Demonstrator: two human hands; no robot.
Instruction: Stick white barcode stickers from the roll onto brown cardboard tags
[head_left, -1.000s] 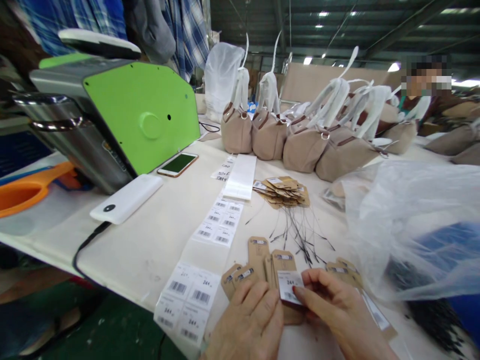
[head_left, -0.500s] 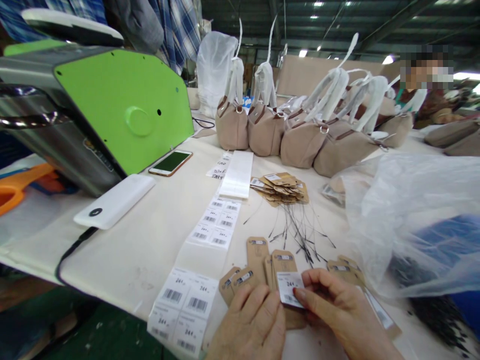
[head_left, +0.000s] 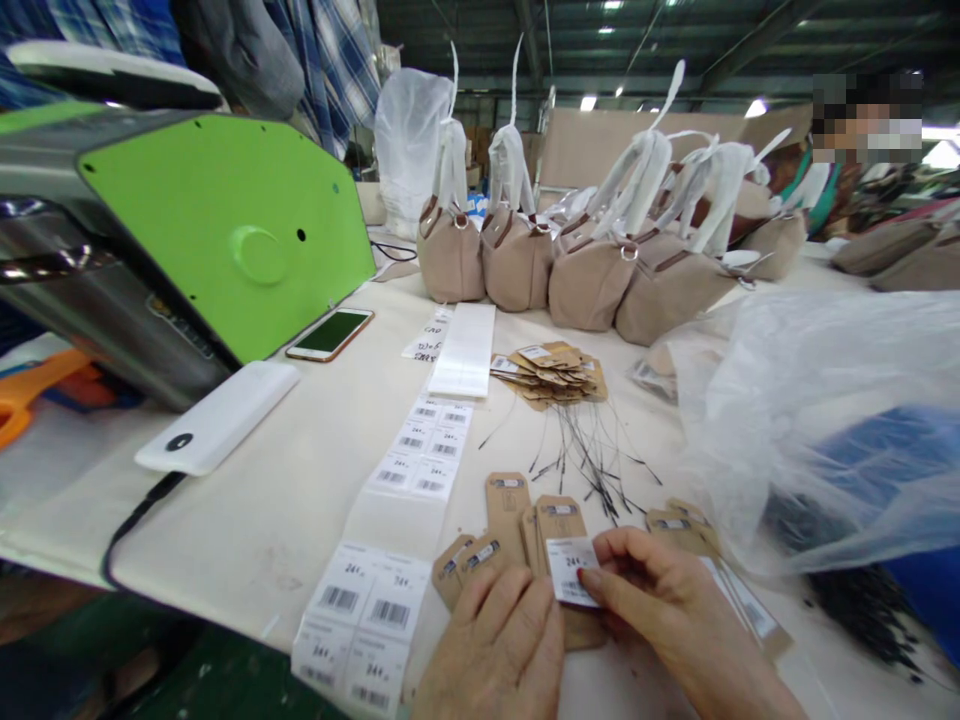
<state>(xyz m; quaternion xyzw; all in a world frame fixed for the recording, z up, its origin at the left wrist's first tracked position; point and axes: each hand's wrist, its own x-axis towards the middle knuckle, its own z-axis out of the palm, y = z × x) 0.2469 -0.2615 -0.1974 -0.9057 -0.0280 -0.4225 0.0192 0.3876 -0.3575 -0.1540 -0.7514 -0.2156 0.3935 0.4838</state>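
The view turns a little right; the green machine [head_left: 225, 240] and power bank [head_left: 217, 415] sit further left now.

Cream-covered table [head_left: 315, 470] bearing a green-sided machine [head_left: 187, 230], phone [head_left: 330, 334], white power bank [head_left: 217, 417], barcode label strip [head_left: 405, 500], brown hang tags [head_left: 551, 368], beige bags [head_left: 570, 275] and a plastic bag [head_left: 817, 420].

Bare cloth left of the label strip [head_left: 420, 462] (charger [head_left: 217, 415] beyond); plastic bag [head_left: 817, 420] blocks right.
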